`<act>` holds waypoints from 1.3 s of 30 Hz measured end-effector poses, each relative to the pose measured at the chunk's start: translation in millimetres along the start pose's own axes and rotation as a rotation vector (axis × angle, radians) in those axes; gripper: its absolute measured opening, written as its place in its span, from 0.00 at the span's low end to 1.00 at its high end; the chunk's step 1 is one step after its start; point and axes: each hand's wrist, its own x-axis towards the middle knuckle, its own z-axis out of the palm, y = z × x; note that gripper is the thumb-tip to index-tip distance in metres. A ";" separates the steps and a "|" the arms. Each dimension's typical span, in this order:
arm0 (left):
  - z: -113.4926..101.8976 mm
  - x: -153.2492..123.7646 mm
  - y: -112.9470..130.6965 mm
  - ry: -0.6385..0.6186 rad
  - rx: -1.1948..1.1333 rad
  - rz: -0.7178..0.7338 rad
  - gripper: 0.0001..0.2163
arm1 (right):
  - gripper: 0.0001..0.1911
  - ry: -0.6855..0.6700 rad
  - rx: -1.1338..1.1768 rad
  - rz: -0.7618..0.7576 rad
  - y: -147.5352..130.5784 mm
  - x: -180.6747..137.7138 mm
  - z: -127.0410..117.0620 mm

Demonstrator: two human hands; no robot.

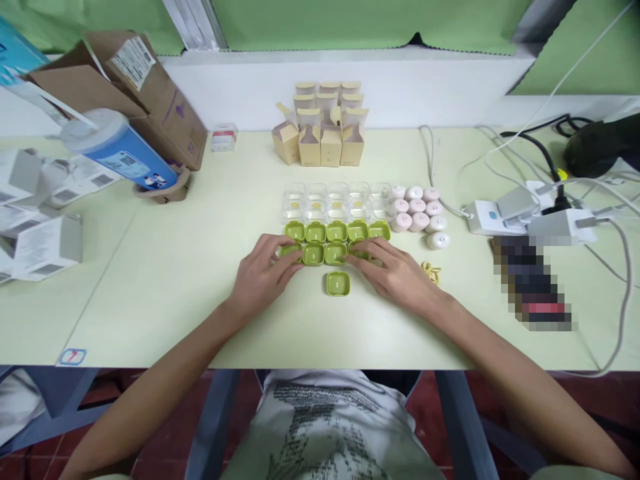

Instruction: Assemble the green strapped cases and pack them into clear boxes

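Observation:
Several small green square cases [337, 231] lie in two rows on the pale table [190, 267]. My left hand [261, 275] rests fingers down on the left end of the near row, fingers spread over a green case. At the right end of that row my right hand [393, 272] lies flat, its fingertips on another green case. One single green case [338, 283] sits alone between my hands, nearer to me. Behind the green rows stand several clear plastic cases [336, 200].
Several pinkish white round pieces [419, 215] lie right of the clear cases, a small yellow item [431, 272] near my right wrist. Tan cartons [324, 130] stand at the back. Cardboard box [150, 93], blue cup [117, 147] and white boxes [35, 220] at left; power strip [530, 217] and cables at right.

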 end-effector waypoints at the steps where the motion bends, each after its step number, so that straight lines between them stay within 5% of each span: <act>1: 0.4 -1.5 -2.5 0.004 -0.011 -0.041 0.08 | 0.16 0.029 -0.015 -0.003 -4.8 0.0 -2.4; 7: 11.2 -10.3 -13.3 -0.053 -0.245 -0.363 0.32 | 0.09 0.012 -0.051 -0.029 -46.7 3.9 -1.4; 13: 21.9 -15.0 -13.6 -0.065 -0.391 -0.457 0.48 | 0.09 -0.057 -0.070 0.092 -54.3 -27.8 -11.9; 18: 25.2 -14.9 -12.2 -0.046 -0.454 -0.519 0.48 | 0.09 -0.027 -0.238 0.314 -29.7 -53.7 -22.9; 39: 27.9 -12.4 -14.7 -0.010 -0.440 -0.477 0.40 | 0.16 -0.146 -0.205 0.434 -9.0 -35.0 -7.6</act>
